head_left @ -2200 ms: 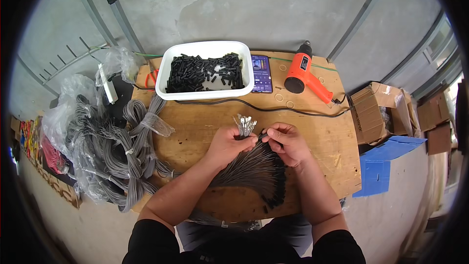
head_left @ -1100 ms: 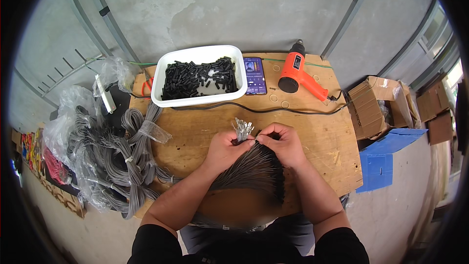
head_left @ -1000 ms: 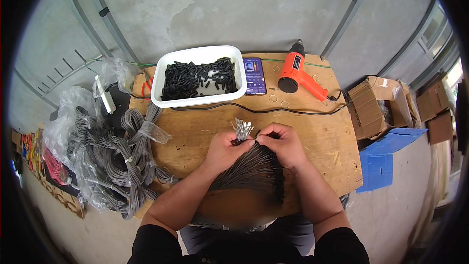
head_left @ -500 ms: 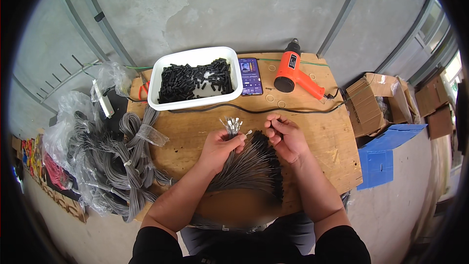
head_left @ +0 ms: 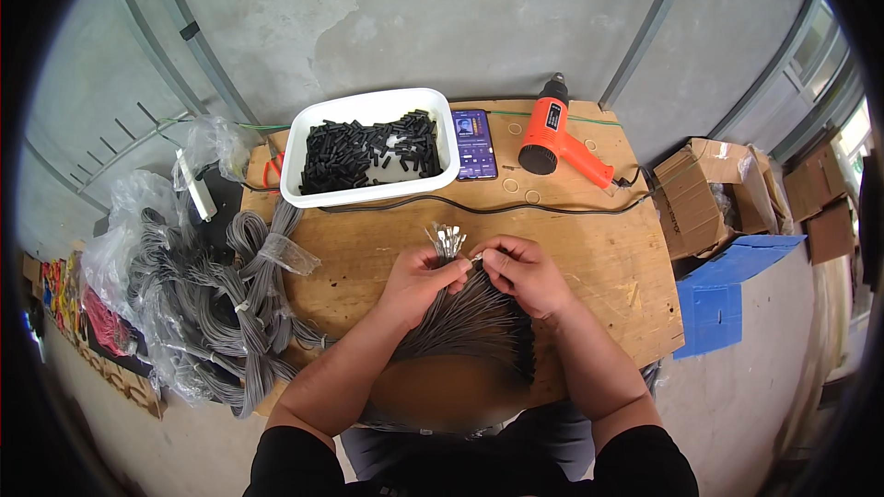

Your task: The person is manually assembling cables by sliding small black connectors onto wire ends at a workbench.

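My left hand (head_left: pixel 419 283) is closed round a bundle of grey wires (head_left: pixel 451 327), whose bare metal terminals (head_left: pixel 447 237) stick up above the fist. One terminal (head_left: pixel 476 259) points right from beside the left thumb. At that terminal my right hand (head_left: pixel 523 274) is closed in a pinch, its fingertips close against it; what lies between them is hidden. Below the hands the wires fan out to the right. Black sleeves (head_left: pixel 527 354) cover the wire ends along the fan's right edge, partly behind my right hand and forearm.
Behind the hands stand a white tub (head_left: pixel 373 195) of short black sleeves, a phone (head_left: pixel 476 147) and an orange heat gun (head_left: pixel 557 143). A black cable (head_left: pixel 479 211) crosses the wooden table (head_left: pixel 608 262). Coiled grey wires (head_left: pixel 244 313) lie left; a cardboard box (head_left: pixel 686 202) stands right.
My right hand has moved left from above the sleeved wire ends to the terminal beside my left thumb. The left hand keeps its hold on the wires, nearly still.
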The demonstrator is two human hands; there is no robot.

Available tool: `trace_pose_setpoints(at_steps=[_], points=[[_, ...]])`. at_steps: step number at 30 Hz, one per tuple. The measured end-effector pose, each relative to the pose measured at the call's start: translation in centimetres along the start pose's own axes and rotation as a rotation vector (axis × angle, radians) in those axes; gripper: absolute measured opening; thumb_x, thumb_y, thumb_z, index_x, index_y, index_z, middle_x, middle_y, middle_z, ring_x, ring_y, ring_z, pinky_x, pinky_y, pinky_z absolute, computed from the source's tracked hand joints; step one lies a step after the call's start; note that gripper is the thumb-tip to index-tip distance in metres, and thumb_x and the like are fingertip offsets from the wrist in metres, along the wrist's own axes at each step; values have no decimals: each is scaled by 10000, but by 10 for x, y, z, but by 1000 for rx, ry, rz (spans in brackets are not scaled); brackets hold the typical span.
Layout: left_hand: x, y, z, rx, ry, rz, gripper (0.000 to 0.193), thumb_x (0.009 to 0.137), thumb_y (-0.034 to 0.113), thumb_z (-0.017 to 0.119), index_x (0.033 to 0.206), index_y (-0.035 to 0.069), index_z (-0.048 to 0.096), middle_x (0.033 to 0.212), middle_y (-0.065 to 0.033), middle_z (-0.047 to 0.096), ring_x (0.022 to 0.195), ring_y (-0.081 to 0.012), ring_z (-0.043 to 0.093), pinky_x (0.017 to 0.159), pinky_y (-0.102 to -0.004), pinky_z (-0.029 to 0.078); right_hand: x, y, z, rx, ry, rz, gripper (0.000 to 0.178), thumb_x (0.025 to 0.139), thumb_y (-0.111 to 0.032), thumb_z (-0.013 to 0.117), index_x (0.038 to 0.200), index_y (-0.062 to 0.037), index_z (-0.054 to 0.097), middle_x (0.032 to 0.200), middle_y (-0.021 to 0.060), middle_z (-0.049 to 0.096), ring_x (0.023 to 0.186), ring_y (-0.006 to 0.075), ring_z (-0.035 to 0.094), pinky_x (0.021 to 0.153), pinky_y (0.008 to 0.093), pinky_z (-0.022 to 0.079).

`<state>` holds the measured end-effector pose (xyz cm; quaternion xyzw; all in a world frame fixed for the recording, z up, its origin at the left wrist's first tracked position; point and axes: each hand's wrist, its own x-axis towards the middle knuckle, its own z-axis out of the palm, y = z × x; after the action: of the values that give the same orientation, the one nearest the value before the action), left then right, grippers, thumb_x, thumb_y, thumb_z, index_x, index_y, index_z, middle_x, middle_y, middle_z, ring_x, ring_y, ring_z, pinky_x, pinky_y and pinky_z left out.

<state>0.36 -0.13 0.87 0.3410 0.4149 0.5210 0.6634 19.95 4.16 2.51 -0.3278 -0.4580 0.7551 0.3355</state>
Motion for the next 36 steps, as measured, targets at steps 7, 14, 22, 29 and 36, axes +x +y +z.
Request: trace_pose_setpoints(at_steps=[7, 14, 22, 29, 36], points=[[1, -9, -2, 262, -23, 129, 135, 894, 94, 717, 935, -31, 689, 755, -25, 653, 666, -70, 579, 593, -241, 468, 1, 9, -5, -382, 65, -190, 146, 957, -116, 648, 856, -17, 615, 731, -39, 569, 677, 9, 463, 583, 197, 402], [-1, -7, -1, 621, 70, 273, 161, 846, 137, 753, 920, -4, 730, 750, -52, 701, 656, -53, 605, 593, -245, 491, -1, 4, -1, -547, 140, -190, 177, 923, -127, 680, 804, -10, 620, 670, -34, 560, 644, 20, 470, 567, 224, 417], [1, -9, -3, 538, 71, 218, 124, 865, 101, 729, 907, -15, 713, 726, -30, 672, 630, -76, 600, 574, -235, 473, -1, 5, 0, -465, 148, -159, 147, 928, -129, 669, 852, -6, 647, 688, -16, 582, 640, 30, 491, 548, 222, 413], [2, -2, -1, 47, 39, 14, 112, 888, 41, 706, 929, -46, 647, 759, -52, 630, 657, -95, 560, 604, -230, 446, -1, -12, -14, 296, 84, 62, 255, 990, -158, 493, 1129, 20, 611, 788, 25, 525, 557, 86, 427, 456, 204, 282], [2, -1, -1, 37, 49, 10, 117, 885, 37, 707, 933, -51, 648, 753, -49, 629, 651, -97, 559, 603, -235, 444, 3, -8, -19, 318, 60, 46, 240, 989, -109, 461, 1176, 11, 553, 800, 78, 578, 563, 124, 454, 450, 216, 308]])
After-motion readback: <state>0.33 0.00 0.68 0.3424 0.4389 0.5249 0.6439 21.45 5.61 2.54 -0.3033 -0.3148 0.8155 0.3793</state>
